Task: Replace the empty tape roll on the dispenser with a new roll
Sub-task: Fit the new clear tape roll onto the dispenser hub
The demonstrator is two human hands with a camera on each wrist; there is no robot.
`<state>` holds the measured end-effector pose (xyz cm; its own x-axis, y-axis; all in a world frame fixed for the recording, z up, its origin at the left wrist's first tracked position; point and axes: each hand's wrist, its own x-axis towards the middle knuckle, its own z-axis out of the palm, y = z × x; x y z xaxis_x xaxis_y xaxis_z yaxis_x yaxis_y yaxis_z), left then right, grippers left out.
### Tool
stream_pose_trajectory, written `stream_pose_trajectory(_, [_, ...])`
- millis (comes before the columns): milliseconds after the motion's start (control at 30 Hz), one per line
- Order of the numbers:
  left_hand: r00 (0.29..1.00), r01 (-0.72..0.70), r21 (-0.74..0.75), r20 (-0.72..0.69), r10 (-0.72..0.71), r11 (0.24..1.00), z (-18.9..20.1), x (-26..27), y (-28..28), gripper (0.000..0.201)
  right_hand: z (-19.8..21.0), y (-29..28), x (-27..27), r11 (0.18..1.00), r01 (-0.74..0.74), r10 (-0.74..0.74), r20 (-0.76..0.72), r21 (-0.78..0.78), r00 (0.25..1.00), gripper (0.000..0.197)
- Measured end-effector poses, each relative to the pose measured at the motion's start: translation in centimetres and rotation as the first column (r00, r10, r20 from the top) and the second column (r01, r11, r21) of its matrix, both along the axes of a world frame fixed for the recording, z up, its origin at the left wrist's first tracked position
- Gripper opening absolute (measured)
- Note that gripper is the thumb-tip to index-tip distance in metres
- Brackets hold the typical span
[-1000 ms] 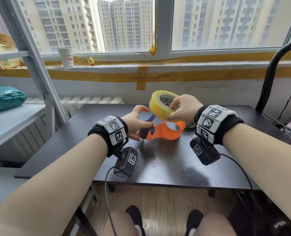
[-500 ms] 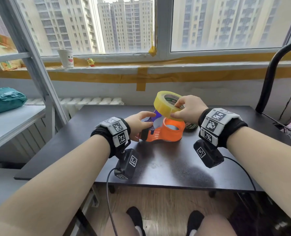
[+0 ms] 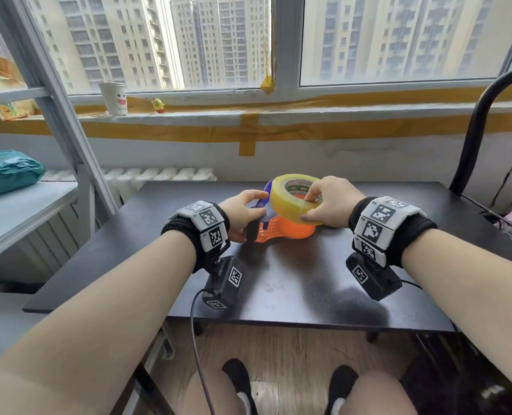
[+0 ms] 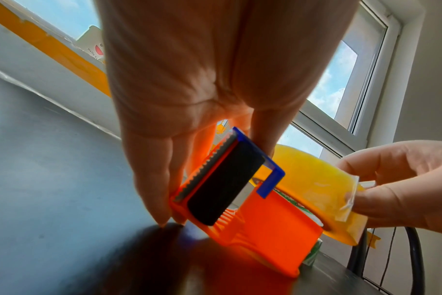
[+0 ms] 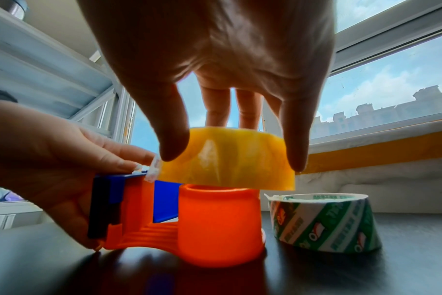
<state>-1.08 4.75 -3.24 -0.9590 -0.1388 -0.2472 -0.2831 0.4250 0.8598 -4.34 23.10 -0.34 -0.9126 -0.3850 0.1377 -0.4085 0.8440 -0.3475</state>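
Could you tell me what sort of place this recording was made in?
Probably a room in a high-rise flat, used as a small workspace: apartment towers fill the window, a radiator runs under the sill, and a dark table stands between a metal shelf and a black tubular frame.

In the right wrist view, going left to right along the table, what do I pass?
Left hand gripping the blade end → orange plastic tape dispenser with its upright hub → empty green-and-white printed cardboard tape core lying flat on the dark table.

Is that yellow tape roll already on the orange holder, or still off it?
Not fully on. The yellow tape roll sits tilted at the top rim of the orange dispenser's drum, whose wall is still exposed, held by the right hand.
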Motion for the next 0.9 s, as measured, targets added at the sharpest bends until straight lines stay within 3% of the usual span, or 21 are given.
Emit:
stream_pose_trajectory(300, [1.0, 0.017, 0.0, 0.009, -0.017, 1.0, 0.5, 0.0, 0.0, 0.039, -0.8, -0.3, -0.1, 0.986, -0.069, 0.069, 0.004, 0.153, 0.998, 0.037])
stream_pose_trajectory(900, [0.995, 0.033, -0.054, 0.093, -0.028, 0.998, 1.2, 0.6, -0.7, 0.042, -1.1, -0.2, 0.1, 0.988, -0.105, 0.103, 0.021, 0.116, 0.994, 0.04])
